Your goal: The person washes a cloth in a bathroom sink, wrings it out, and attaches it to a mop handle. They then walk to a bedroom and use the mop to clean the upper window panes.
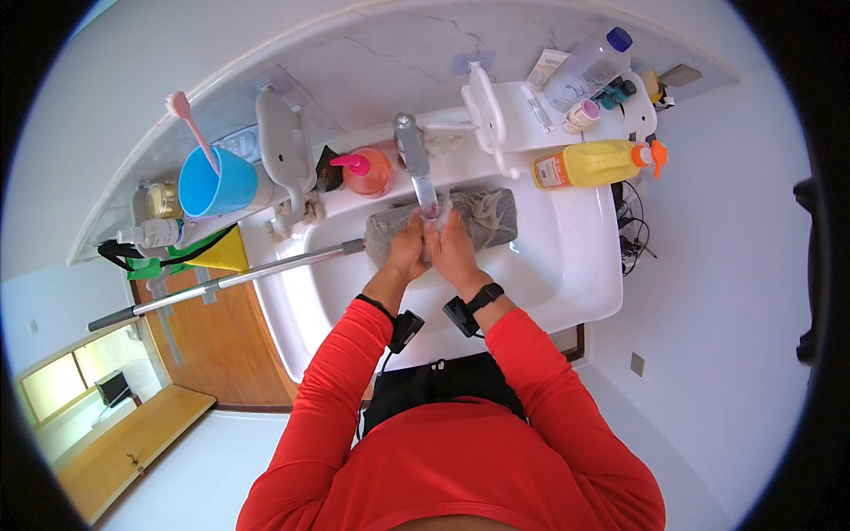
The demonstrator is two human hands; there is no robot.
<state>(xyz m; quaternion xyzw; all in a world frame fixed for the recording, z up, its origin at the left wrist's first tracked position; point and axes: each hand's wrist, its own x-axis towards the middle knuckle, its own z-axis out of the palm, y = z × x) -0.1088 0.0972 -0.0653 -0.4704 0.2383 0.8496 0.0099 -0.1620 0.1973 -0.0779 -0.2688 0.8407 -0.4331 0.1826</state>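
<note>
Water runs from the metal faucet (413, 146) over my two hands, which are close together just below its spout. My left hand (406, 249) and my right hand (453, 247) have their fingers near each other; whether something small lies between them cannot be told. Beneath and behind them a grey mop head (495, 216), with wet matted fibres on it, lies across the white sink (551, 279). Its metal pole (265, 269) reaches out over the sink's left rim. Black devices are strapped to both wrists.
On the sink's back ledge stand a pink pump bottle (367, 174) and a yellow jug (597, 164). A blue cup (218, 182) holding a pink toothbrush (194, 129) is on the left shelf. Bottles and tubes crowd the right shelf (511, 119). Black cables (634, 232) hang right of the sink.
</note>
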